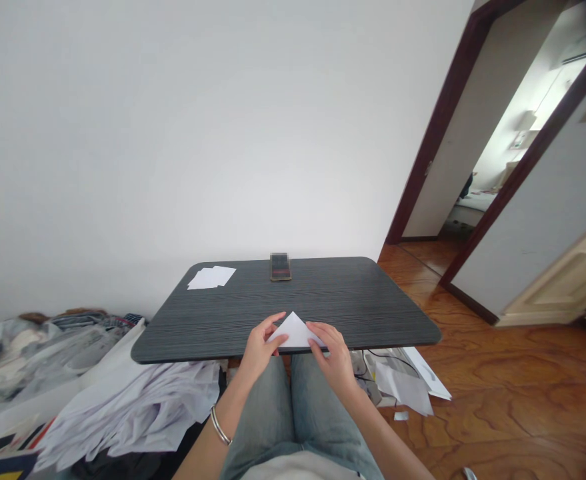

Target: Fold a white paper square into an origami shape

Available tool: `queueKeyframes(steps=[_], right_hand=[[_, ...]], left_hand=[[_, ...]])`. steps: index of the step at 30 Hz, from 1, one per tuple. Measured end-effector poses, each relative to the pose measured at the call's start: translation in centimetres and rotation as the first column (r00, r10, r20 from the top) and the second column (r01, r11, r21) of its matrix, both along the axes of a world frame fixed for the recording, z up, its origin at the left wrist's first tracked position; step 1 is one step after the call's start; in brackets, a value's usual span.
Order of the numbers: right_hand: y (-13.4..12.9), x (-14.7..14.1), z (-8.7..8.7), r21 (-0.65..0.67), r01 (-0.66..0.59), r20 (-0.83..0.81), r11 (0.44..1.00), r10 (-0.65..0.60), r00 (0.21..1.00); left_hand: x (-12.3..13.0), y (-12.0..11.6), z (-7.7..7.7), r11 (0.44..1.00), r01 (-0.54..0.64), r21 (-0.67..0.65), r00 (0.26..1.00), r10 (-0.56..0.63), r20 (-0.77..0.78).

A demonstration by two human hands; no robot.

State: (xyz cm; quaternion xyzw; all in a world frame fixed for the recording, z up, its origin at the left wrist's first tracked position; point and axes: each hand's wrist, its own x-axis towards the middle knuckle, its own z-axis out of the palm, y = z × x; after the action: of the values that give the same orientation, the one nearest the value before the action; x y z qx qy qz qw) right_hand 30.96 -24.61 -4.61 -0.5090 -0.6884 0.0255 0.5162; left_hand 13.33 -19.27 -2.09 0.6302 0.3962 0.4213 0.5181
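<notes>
A white sheet of paper (295, 331), folded into a triangle with its point facing away from me, is held at the near edge of the dark table (333, 293). My left hand (263, 340) pinches its left corner, thumb on top and fingers behind. On the right corner, my right hand (333, 350) grips with the thumb in front and the fingers along the sloping side. A few white sheets (213, 277) lie overlapping at the table's far left.
A phone-like dark device (280, 267) stands at the table's back edge by the white wall (273, 133). Bagged clothes (63, 360) and white cloth (143, 407) pile up on the left. Papers (407, 387) and cables lie below the table's right side, near a doorway (453, 167).
</notes>
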Motion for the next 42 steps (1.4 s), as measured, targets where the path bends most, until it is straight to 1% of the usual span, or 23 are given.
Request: queueKeyframes(steps=[6, 9, 12, 17, 24, 28, 32, 33, 35, 37, 38, 39, 42], right_hand=[[0.0, 0.0, 0.2, 0.003, 0.016, -0.034, 1.0, -0.016, 0.999], [0.0, -0.1, 0.1, 0.0, 0.027, -0.033, 1.0, -0.027, 0.999], [0.0, -0.1, -0.1, -0.009, 0.028, -0.037, 1.0, -0.029, 0.999], [0.1, 0.0, -0.4, -0.048, 0.023, -0.078, 0.999, -0.027, 0.997], [0.1, -0.3, -0.7, -0.163, -0.068, -0.227, 0.984, 0.03, 0.974], [0.0, -0.6, -0.1, -0.165, -0.13, -0.304, 0.978, 0.075, 0.95], [0.1, -0.7, 0.5, -0.163, -0.142, -0.331, 0.976, 0.081, 0.94], [0.1, -0.6, 0.6, -0.163, -0.14, -0.335, 0.977, 0.079, 0.939], [0.1, -0.5, 0.8, -0.152, -0.125, -0.335, 0.981, 0.068, 0.94], [0.1, -0.3, 1.0, -0.116, -0.11, -0.317, 0.987, 0.069, 0.946], [0.1, -0.2, 1.1, -0.092, -0.106, -0.304, 0.99, 0.073, 0.95], [0.0, -0.1, 1.1, -0.07, -0.104, -0.29, 0.992, 0.08, 0.954], [0.0, 0.2, 1.2, -0.009, -0.087, -0.263, 0.996, 0.082, 0.961]], left_hand=[[0.0, -0.2, 0.0, 0.999, 0.028, 0.019, 1.0, -0.028, 0.011], [0.2, -0.4, 0.1, 0.999, 0.046, 0.024, 0.999, -0.046, -0.006], [0.2, -0.4, 0.1, 0.999, 0.035, 0.011, 0.999, -0.035, -0.017], [0.2, -0.4, 0.0, 0.999, 0.047, 0.016, 0.999, -0.047, 0.005], [0.3, -0.7, 0.6, 0.998, 0.067, 0.014, 0.998, -0.067, 0.01], [0.3, -0.8, 0.5, 0.999, 0.041, 0.006, 0.999, -0.041, 0.0], [0.1, -0.9, 0.5, 0.999, -0.009, 0.032, 0.997, 0.011, -0.074], [0.0, -0.9, 0.5, 0.999, -0.005, 0.039, 0.996, 0.008, -0.084], [-0.1, -1.0, 0.7, 0.999, 0.047, 0.01, 0.997, -0.046, -0.065], [-0.2, -1.1, 1.0, 0.991, 0.111, -0.075, 0.994, -0.111, 0.002], [-0.3, -1.1, 1.2, 0.985, 0.122, -0.122, 0.992, -0.118, 0.045], [-0.4, -1.1, 1.3, 0.98, 0.113, -0.165, 0.991, -0.099, 0.087], [-0.7, -1.2, 1.6, 0.969, 0.03, -0.244, 0.981, 0.018, 0.194]])
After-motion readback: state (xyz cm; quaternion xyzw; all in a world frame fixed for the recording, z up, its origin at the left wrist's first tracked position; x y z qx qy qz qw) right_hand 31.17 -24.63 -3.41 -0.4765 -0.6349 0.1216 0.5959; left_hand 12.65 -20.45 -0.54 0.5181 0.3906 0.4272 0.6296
